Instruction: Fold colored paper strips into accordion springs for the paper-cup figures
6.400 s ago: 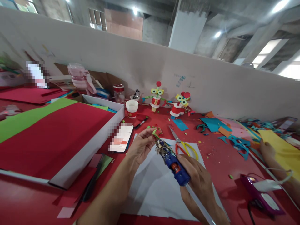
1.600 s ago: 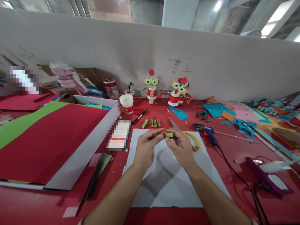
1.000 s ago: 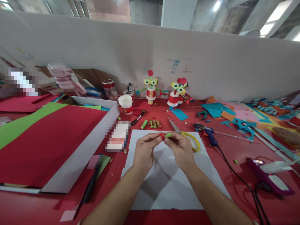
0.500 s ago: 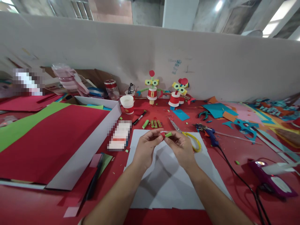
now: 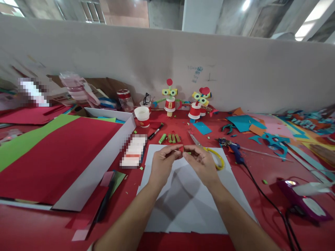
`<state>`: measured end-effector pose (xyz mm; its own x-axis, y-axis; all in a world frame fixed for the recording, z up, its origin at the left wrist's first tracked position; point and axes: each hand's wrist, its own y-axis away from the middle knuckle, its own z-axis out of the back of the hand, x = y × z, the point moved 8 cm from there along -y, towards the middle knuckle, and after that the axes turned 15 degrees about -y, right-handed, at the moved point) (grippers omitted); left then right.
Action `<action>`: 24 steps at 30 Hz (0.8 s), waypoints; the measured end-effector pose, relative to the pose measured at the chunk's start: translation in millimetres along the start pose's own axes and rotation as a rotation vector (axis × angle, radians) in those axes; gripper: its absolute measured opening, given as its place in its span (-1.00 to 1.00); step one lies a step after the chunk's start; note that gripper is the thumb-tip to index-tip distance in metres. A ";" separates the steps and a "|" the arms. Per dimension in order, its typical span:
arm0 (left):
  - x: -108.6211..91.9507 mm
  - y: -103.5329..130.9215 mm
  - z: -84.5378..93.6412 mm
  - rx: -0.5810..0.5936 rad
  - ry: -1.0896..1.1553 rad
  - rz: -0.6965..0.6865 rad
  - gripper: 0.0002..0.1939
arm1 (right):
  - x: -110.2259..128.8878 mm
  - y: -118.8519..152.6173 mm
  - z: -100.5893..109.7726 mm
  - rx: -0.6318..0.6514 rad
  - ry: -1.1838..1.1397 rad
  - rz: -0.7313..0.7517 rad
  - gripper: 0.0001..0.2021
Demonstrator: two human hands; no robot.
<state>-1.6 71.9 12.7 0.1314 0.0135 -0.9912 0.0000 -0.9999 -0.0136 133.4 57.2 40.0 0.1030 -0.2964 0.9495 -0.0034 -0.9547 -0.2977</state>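
Lying behind right hand [image 5: 202,163]: scissors [image 5: 195,139]

Red table [image 5: 39,228], white partition [image 5: 104,55] with blue scribbles [image 5: 198,72], grey wall [image 5: 166,14] beyond, pale column [image 5: 201,15], lit ceiling lamp [image 5: 246,5], bright window [image 5: 304,30] at upper right

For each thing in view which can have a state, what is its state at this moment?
Left hand: pinching folded paper
Right hand: pinching it too
Glue gun: lying down, unheld
Scissors: lying down, partly hidden
Jar: lid on
Paper cup: upright, uncovered
White box: open, coloured sheets on top
Paper figures: standing
Phone: lying down, screen blurred
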 end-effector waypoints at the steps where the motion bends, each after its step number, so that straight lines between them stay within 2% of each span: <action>1: -0.9 0.2 -0.2 0.004 -0.011 -0.006 -0.83 | 0.9 -0.7 1.1 -0.002 0.008 0.000 -0.83; 7: -4.8 1.2 0.0 0.021 -0.085 -0.077 -0.87 | 2.7 -0.8 3.8 -0.036 0.059 0.030 -0.90; 12: -0.5 -0.2 2.5 0.011 -0.112 -0.088 -0.89 | -8.5 1.0 2.5 -0.057 -0.012 -0.082 -0.88; 14: 3.3 -1.8 2.2 0.020 -0.084 -0.057 -0.87 | -14.6 0.5 2.0 -0.056 -0.054 -0.152 -0.86; 17: 12.8 -4.0 2.8 0.015 0.032 0.066 -0.83 | -22.0 -1.6 1.4 -0.041 -0.151 -0.213 -0.80; 21: 18.9 -4.5 1.5 0.026 0.171 0.180 -0.75 | -18.3 -4.1 17.2 -0.189 -0.202 -0.133 -0.83; 24: 15.6 -4.4 1.8 0.025 0.126 0.155 -0.73 | -11.2 -4.3 12.0 -0.112 -0.177 -0.099 -0.85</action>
<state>-1.3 76.6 -3.0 0.2514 -0.1423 -0.9573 -0.0539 -0.9897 0.1330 144.2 64.9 29.4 0.2813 -0.2015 0.9382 -0.0940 -0.9788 -0.1820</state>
